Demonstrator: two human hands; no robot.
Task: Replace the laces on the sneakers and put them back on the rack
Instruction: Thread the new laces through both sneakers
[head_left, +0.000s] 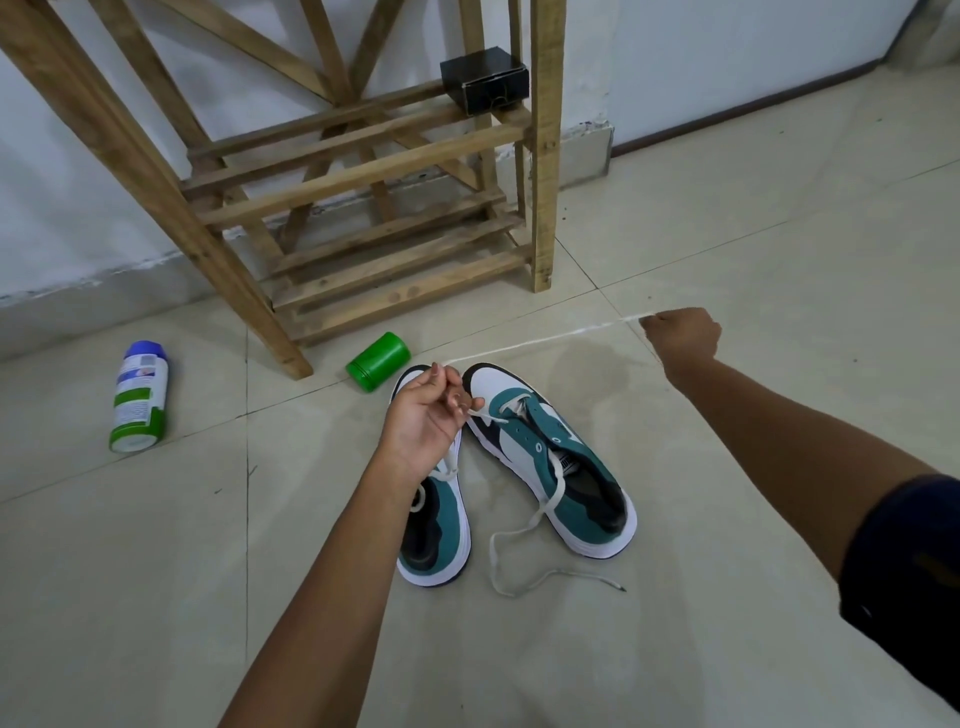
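Head view looks down on a pair of teal and white sneakers side by side on the tiled floor, toes toward the wooden rack (363, 171). The left hand (423, 415) hovers over the toe of the left sneaker (441, 519), fingers curled and pinching a white lace (550, 340). From that pinch the lace runs taut, up and outward, to the right hand (683, 335), which is closed in a fist around the far end, well out to the side of the shoes. Holding it stretched between both grips looks like a way to straighten it and even the ends before threading.

Just below the left hand's pinch, a second white lace (545, 514) sits in the lowest eyelets of the right sneaker (550, 457); most eyelets stand bare, and its loose tail loops across the floor nearer the person. The lacing seems barely started, and both shoes are off the rack.

Beyond the left hand lies a green cylinder (378, 360); farther out on that side, a spray can (139, 397). A black box (484, 79) sits on a rack slat.
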